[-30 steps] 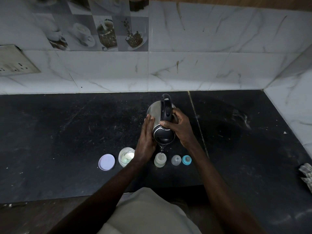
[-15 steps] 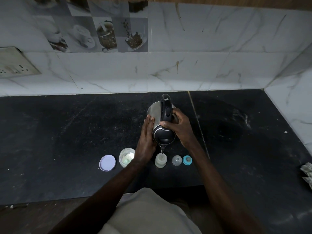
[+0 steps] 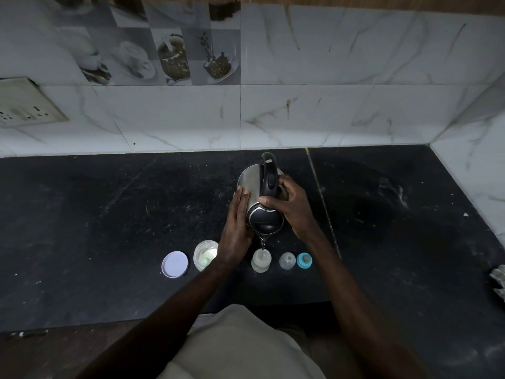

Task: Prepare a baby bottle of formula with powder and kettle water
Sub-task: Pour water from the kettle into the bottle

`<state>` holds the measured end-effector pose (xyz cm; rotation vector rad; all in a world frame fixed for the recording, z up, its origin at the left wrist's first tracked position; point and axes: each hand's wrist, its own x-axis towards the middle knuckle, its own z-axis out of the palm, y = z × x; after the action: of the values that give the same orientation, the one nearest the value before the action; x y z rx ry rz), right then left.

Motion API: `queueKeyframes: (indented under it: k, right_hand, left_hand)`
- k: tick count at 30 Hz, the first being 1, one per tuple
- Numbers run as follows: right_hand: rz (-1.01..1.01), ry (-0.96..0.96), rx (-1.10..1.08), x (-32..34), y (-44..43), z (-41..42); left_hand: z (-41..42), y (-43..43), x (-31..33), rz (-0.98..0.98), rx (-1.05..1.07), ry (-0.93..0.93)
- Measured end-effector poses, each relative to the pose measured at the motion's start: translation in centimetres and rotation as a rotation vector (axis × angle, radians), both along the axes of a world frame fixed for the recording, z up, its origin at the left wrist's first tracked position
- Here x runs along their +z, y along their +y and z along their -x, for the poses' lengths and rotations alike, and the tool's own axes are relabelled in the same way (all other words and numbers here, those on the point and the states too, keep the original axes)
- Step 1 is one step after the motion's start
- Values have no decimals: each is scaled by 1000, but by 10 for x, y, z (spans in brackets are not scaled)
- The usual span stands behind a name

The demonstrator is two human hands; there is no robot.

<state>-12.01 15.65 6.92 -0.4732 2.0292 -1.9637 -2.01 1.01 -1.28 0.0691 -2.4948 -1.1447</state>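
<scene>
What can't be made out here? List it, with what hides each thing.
Head view only:
- Water level in the baby bottle: too small and seen from above.
- Near rim of the powder jar: covered by the left hand.
- Kettle handle's lower part: wrapped by the right hand.
- Crumpled item: cut off by the right edge.
- Wall socket: cut off by the left edge.

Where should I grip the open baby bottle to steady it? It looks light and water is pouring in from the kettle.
Grip the baby bottle low around its round body, coming from its left side, probably with the left hand. The kettle spout hangs over its open mouth, and the clear cap crowds its right.
</scene>
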Motion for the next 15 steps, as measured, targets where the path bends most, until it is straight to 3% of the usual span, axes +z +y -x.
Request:
queueKeyframes:
  k: [15]
  right_hand:
    - [-17, -29, 10, 2, -3, 4]
  left_hand:
    - [-3, -1, 2, -3, 12, 23]
